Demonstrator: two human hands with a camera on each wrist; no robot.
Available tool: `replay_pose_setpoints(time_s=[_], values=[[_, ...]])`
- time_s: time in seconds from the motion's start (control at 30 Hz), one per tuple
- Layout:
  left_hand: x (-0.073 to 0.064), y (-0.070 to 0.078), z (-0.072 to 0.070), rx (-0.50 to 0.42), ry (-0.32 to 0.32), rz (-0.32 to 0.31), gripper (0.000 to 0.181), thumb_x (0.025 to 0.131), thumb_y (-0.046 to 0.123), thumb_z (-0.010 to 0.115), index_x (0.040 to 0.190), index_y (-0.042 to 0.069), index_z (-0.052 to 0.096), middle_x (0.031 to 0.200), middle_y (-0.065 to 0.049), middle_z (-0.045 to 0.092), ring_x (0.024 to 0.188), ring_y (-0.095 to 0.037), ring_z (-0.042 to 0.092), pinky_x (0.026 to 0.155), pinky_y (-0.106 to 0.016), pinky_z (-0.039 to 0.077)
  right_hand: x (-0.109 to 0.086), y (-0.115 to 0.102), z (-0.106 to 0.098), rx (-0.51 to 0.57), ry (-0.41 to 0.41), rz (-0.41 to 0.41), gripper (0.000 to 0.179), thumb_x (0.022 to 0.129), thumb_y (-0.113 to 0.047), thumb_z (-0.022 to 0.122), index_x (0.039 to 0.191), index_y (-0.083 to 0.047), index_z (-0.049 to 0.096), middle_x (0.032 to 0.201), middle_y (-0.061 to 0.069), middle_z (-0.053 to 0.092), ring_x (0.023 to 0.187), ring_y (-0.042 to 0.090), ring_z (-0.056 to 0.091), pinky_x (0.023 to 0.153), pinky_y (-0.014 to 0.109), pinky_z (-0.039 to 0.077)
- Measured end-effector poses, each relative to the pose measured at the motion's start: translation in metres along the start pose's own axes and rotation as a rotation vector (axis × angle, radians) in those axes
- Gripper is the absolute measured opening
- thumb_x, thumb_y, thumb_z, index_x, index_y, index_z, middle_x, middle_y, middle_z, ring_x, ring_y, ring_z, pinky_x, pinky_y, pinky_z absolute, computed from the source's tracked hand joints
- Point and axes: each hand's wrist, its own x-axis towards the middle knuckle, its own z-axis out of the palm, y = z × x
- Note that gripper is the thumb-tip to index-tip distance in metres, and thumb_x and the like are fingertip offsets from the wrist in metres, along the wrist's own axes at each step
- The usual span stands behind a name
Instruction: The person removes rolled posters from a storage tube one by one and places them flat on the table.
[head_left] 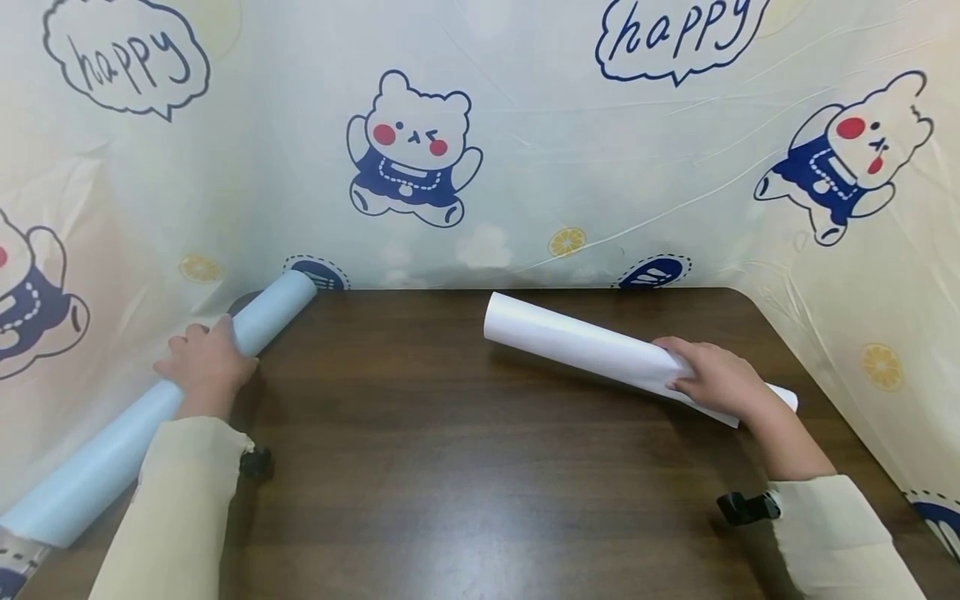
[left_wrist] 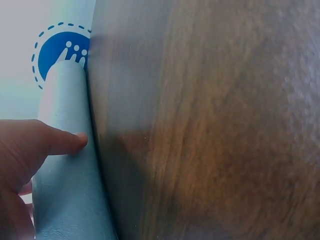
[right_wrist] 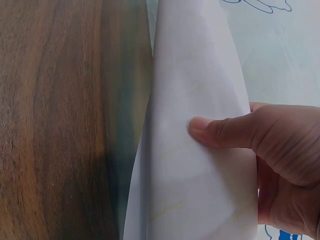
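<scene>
As I look down from the head view, I have the left hand (head_left: 206,367) gripping the pale blue roll (head_left: 138,429) and the right hand (head_left: 716,375) gripping the white roll (head_left: 592,346) toward its right end, thumb across the top. The blue roll slants along the left edge of the dark brown tabletop (head_left: 450,442), its far end by the rounded back corner, its near end at the bottom left of view. The white roll angles across the right half, left end close to the back edge, right end near the right edge; a loose flap (right_wrist: 135,215) of its sheet sticks out by the hand. Whether its whole length rests on the wood, I can't tell. Between the rolls I have a broad stretch of wood grain, with glare toward the front. Around the back and sides rises a pale backdrop (head_left: 525,150) printed with bears (head_left: 412,187), "happy" bubbles and orange slices (head_left: 567,242).
</scene>
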Motion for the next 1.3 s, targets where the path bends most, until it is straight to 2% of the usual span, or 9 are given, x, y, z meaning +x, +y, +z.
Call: replay_pose_setpoints(time_s=[0.57,0.67,0.77,0.87,0.93,1.0,1.07,1.17,1.3], values=[[0.002,0.004,0.004,-0.007,0.020,0.039,0.090,0.076,0.026,0.079,0.147,-0.001,0.029,0.119,-0.042,0.030,0.109,-0.062,0.025,0.082,-0.086,0.016,-0.001,-0.004,0.002,0.014,-0.010,0.010,0.057,0.081,-0.011,0.079,0.132,-0.010,0.054,0.115,0.022,0.065,0.096,0.038,0.062,0.077,0.059,0.050],[0.001,0.009,0.004,-0.006,0.044,0.059,0.090,0.077,0.030,0.078,0.146,-0.001,0.031,0.123,-0.041,0.031,0.111,-0.062,0.025,0.083,-0.085,0.017,-0.001,-0.004,0.002,0.018,-0.005,0.006,0.057,0.081,-0.011,0.079,0.132,-0.011,0.053,0.115,0.022,0.065,0.096,0.037,0.062,0.077,0.059,0.050],[-0.001,0.021,0.004,-0.014,0.108,0.104,0.085,0.078,0.034,0.077,0.144,0.001,0.036,0.127,-0.038,0.033,0.115,-0.060,0.027,0.084,-0.081,0.020,0.000,-0.006,0.002,0.031,0.005,-0.006,0.056,0.082,-0.011,0.078,0.132,-0.011,0.053,0.115,0.021,0.065,0.096,0.036,0.062,0.077,0.058,0.050],[-0.007,0.042,0.004,-0.031,0.180,0.180,0.076,0.081,0.032,0.075,0.142,0.002,0.042,0.131,-0.035,0.035,0.119,-0.056,0.029,0.086,-0.077,0.022,0.003,-0.009,0.001,0.052,0.013,-0.021,0.056,0.083,-0.011,0.077,0.133,-0.011,0.052,0.116,0.020,0.065,0.096,0.036,0.062,0.079,0.059,0.050],[-0.014,0.060,0.004,-0.044,0.213,0.251,0.071,0.080,0.029,0.076,0.140,0.003,0.047,0.133,-0.034,0.038,0.121,-0.055,0.031,0.088,-0.074,0.024,0.006,-0.013,0.000,0.072,0.020,-0.035,0.056,0.083,-0.010,0.077,0.133,-0.011,0.052,0.117,0.020,0.064,0.096,0.036,0.062,0.079,0.059,0.050],[-0.022,0.080,0.006,-0.080,0.210,0.339,0.069,0.078,0.024,0.079,0.138,0.003,0.051,0.133,-0.032,0.041,0.121,-0.052,0.034,0.091,-0.071,0.027,0.009,-0.018,-0.002,0.097,0.026,-0.049,0.055,0.084,-0.010,0.077,0.133,-0.011,0.052,0.118,0.020,0.064,0.096,0.035,0.061,0.079,0.058,0.050],[-0.031,0.101,0.010,-0.143,0.174,0.429,0.068,0.076,0.022,0.083,0.135,0.004,0.054,0.131,-0.028,0.046,0.121,-0.048,0.039,0.095,-0.066,0.032,0.012,-0.024,-0.004,0.135,0.035,-0.072,0.055,0.084,-0.011,0.076,0.133,-0.010,0.052,0.118,0.020,0.064,0.095,0.035,0.062,0.078,0.057,0.051],[-0.047,0.132,0.017,-0.309,0.034,0.509,0.071,0.075,0.027,0.085,0.137,0.008,0.055,0.134,-0.022,0.050,0.122,-0.041,0.044,0.099,-0.060,0.037,0.018,-0.033,-0.005,0.194,0.052,-0.102,0.054,0.085,-0.011,0.076,0.133,-0.010,0.053,0.120,0.019,0.064,0.095,0.033,0.062,0.078,0.056,0.052],[-0.070,0.174,0.022,-0.647,-0.223,0.487,0.076,0.075,0.039,0.084,0.140,0.015,0.052,0.141,-0.012,0.050,0.126,-0.035,0.048,0.098,-0.055,0.043,0.028,-0.046,-0.004,0.296,0.073,-0.131,0.055,0.085,-0.011,0.077,0.134,-0.011,0.053,0.122,0.017,0.062,0.096,0.033,0.061,0.079,0.056,0.053]])
